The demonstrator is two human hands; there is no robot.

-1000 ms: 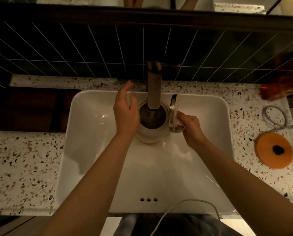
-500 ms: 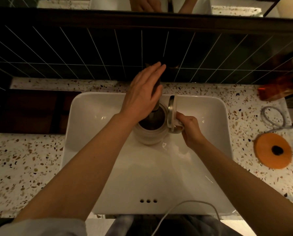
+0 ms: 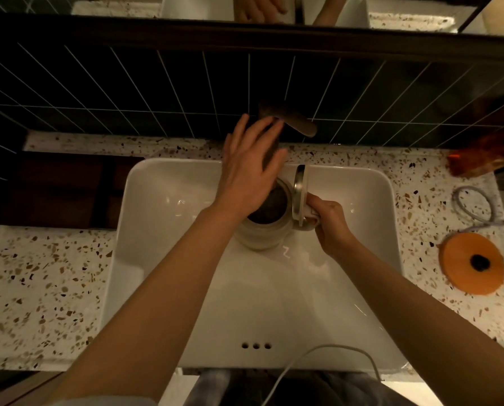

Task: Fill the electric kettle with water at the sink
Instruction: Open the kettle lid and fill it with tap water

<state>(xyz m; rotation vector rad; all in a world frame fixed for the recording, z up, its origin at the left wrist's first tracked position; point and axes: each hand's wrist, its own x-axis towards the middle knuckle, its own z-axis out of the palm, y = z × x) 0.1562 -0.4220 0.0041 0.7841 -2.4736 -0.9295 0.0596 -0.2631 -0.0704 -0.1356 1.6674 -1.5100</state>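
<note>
A cream electric kettle (image 3: 261, 234) stands in the white sink (image 3: 163, 230) under the tap, its round lid (image 3: 300, 194) flipped up on the right side. My right hand (image 3: 330, 222) is closed around the kettle's handle. My left hand (image 3: 249, 168) reaches over the kettle's mouth with fingers spread, its fingertips at the tap's base just left of the dark lever (image 3: 293, 120). This hand hides the spout and part of the kettle's opening, so I cannot tell whether water is running.
An orange kettle base (image 3: 472, 263) with a grey coiled cord (image 3: 473, 206) lies on the speckled counter at the right. An amber object (image 3: 479, 159) sits at the back right. A white cable (image 3: 318, 361) hangs near the sink's front edge. Dark tiles back the tap.
My left hand rose from beside the kettle to the tap's base by the lever. The lever now points to the right. The right hand and kettle stayed put.
</note>
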